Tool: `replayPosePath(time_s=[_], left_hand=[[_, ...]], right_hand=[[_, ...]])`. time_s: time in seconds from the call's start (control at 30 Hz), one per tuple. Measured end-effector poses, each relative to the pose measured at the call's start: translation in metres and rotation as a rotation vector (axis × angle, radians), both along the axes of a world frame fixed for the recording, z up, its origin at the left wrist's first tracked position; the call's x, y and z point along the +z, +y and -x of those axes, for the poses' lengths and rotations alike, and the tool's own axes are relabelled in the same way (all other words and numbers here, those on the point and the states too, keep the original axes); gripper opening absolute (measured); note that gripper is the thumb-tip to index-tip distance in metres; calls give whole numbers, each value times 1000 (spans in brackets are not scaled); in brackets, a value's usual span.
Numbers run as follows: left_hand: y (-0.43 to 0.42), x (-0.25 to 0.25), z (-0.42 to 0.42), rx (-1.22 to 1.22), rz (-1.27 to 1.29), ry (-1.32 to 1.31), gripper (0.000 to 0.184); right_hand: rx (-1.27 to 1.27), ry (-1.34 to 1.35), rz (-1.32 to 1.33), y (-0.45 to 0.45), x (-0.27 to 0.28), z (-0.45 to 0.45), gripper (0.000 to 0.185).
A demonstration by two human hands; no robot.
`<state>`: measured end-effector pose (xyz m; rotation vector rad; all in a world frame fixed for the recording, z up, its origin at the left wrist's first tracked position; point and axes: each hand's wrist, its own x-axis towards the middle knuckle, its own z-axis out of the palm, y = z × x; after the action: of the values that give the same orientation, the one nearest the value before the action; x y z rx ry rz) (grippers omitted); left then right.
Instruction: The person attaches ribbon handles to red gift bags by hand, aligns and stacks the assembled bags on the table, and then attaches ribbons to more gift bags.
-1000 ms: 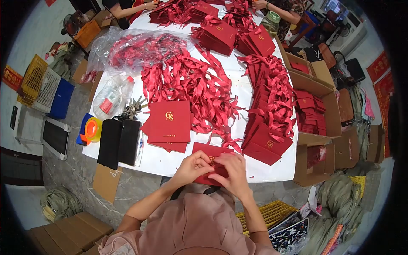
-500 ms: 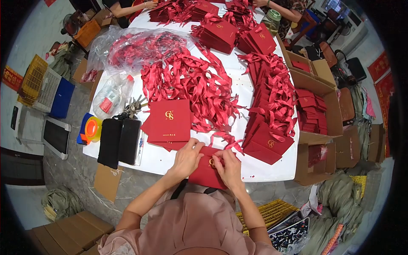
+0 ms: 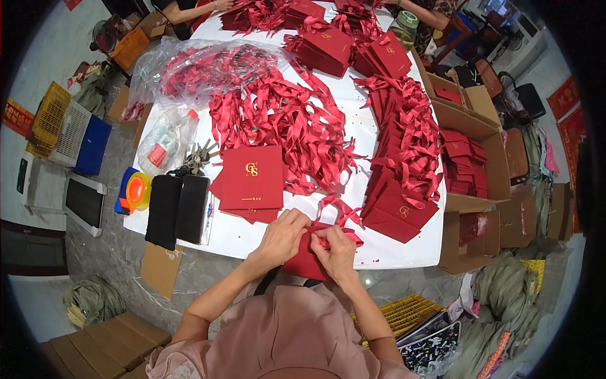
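Observation:
At the table's near edge my left hand (image 3: 282, 239) is closed on the upper left of a small red paper bag (image 3: 306, 264). My right hand (image 3: 334, 252) pinches a red ribbon (image 3: 339, 213) at the bag's top edge, and part of the ribbon loops up beyond the fingers. The fingers hide just where ribbon and bag meet. Just past my left hand lies a stack of flat red bags (image 3: 252, 180) with gold lettering. A loose heap of red ribbons (image 3: 290, 132) spreads behind it.
Finished-looking bags with ribbons (image 3: 401, 158) line the table's right side. Left are a phone (image 3: 192, 208), a black pouch (image 3: 163, 211), tape rolls (image 3: 137, 189), keys and a bagged bottle (image 3: 161, 148). Cardboard boxes (image 3: 492, 183) stand right. Other people's arms (image 3: 196, 9) reach in at the far end.
The ribbon has been drawn from the table to the bag's top edge, in my right fingers. My right hand has shifted slightly, and the bag's gold logo no longer shows.

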<state>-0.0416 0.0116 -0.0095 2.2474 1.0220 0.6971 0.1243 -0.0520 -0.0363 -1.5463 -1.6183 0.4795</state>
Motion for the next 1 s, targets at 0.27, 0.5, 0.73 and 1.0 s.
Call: replayPosePath(time_s=[0.27, 0.5, 0.73, 1.0], left_hand=[[-3, 5, -1, 46, 131, 55, 7], [-5, -5, -4, 71, 153, -36, 10], [-5, -3, -5, 93, 166, -48, 11], [-7, 4, -3, 117, 299, -105, 9]], right_hand=[[-104, 67, 38, -3, 1, 13, 14], [-80, 30, -14, -5, 0, 17, 15], [-3, -105, -79, -3, 0, 14, 16], [-7, -46, -87, -3, -4, 13, 16]])
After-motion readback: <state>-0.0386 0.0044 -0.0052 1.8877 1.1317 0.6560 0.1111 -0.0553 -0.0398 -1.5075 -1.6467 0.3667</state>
